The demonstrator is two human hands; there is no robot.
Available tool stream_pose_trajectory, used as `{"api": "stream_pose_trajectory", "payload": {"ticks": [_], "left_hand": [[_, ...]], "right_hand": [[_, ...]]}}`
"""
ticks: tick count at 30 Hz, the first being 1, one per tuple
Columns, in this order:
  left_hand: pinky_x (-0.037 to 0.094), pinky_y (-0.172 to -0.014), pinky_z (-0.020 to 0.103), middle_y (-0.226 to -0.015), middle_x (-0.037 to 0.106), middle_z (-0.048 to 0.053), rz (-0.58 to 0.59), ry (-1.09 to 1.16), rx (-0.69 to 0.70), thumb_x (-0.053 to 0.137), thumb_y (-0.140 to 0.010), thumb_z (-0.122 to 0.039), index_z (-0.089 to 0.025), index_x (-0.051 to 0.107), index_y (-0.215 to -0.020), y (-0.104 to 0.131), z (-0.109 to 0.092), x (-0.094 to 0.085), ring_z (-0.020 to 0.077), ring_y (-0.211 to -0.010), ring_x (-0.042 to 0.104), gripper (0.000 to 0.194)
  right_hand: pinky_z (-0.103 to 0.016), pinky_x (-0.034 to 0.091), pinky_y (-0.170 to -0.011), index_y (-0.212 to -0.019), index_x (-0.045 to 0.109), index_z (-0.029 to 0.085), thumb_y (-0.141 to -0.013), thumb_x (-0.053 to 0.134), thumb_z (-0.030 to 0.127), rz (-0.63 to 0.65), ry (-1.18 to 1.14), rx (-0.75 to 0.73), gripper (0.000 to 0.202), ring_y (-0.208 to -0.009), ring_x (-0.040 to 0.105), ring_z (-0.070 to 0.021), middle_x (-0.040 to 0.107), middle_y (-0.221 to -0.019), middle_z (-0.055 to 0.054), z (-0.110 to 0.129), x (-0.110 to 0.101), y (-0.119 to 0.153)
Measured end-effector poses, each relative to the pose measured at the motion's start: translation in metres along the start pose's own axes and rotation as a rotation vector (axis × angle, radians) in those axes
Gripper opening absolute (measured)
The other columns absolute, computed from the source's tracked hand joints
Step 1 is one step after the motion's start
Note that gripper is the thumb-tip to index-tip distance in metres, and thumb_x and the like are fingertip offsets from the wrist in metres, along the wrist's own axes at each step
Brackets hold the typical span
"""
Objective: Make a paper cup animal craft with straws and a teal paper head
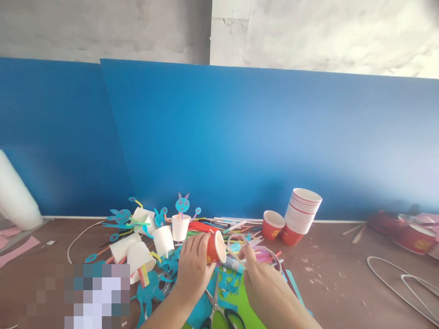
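Note:
My left hand (195, 258) wraps round a red paper cup (213, 250), tilted so its white mouth faces right. Close to that mouth is my right hand (262, 278), fingers closed; a thin pale piece runs between it and the cup, but I cannot make out what it is. Below both hands, scissors (215, 304) with black handles lie with blades apart on blue and green paper (252, 308). Blue paper scraps (228, 281) surround them. Just behind the right hand is a clear tape roll (270, 256).
White paper cups (139, 253) with blue paper animal cut-outs and straws crowd the left side. One stands upright (180, 227). A leaning stack of cups (302, 212) and a red cup (273, 224) are at right. Cables (394, 269) lie farther right. A blue panel (219, 137) borders the table.

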State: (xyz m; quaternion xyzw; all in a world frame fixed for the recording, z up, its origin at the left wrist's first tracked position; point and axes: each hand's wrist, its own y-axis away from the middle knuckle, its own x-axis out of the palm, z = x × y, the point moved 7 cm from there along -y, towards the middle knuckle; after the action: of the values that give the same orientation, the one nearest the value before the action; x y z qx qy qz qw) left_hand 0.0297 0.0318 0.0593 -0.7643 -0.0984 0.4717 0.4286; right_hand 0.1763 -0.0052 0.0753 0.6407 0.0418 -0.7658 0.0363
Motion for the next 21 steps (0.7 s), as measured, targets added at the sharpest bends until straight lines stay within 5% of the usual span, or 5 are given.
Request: {"api": "stream_pose_trajectory", "payload": {"ticks": [8,12,16,21], "left_hand": [[0.049,-0.088,0.047,-0.112,0.063,0.011,-0.044,0.233,0.033,0.064,-0.077,-0.017,-0.022,0.045,-0.123,0.002,-0.017,-0.007,0.0296,-0.104,0.060,0.050],[0.049,-0.089,0.047,-0.113,0.062,0.010,0.015,0.501,-0.256,0.068,-0.071,-0.017,-0.021,0.047,-0.119,-0.001,0.006,0.001,0.0291,-0.105,0.060,0.053],[0.050,-0.087,0.040,-0.113,0.062,0.008,0.109,0.905,-0.477,0.069,-0.071,-0.021,-0.022,0.047,-0.121,-0.002,0.005,0.006,0.0251,-0.102,0.061,0.054],[0.045,-0.094,0.039,-0.116,0.064,0.008,0.198,1.115,-0.465,0.077,-0.063,-0.022,-0.022,0.056,-0.114,-0.003,-0.014,0.003,0.0284,-0.109,0.058,0.055]], "right_hand": [[-0.026,0.033,-0.047,-0.090,0.056,0.018,-0.080,0.038,0.002,-0.119,-0.373,-0.117,0.026,-0.055,0.060,-0.0183,0.065,-0.073,-0.007,0.011,-0.016,-0.002],[-0.024,0.040,-0.043,-0.091,0.057,0.021,-0.093,0.036,0.032,0.041,-0.903,-0.005,0.024,-0.051,0.060,-0.0155,0.067,-0.075,-0.005,-0.016,-0.018,-0.010],[-0.021,0.026,-0.037,-0.083,0.062,0.015,-0.090,0.037,0.058,-0.013,-1.203,0.210,0.050,-0.036,0.042,-0.0089,0.053,-0.050,0.003,-0.042,-0.010,-0.032],[-0.019,0.013,-0.040,-0.066,0.058,0.015,-0.075,0.062,0.064,0.131,-1.505,0.297,0.049,-0.040,0.029,-0.0045,0.039,-0.045,0.008,-0.023,0.026,-0.043]]}}
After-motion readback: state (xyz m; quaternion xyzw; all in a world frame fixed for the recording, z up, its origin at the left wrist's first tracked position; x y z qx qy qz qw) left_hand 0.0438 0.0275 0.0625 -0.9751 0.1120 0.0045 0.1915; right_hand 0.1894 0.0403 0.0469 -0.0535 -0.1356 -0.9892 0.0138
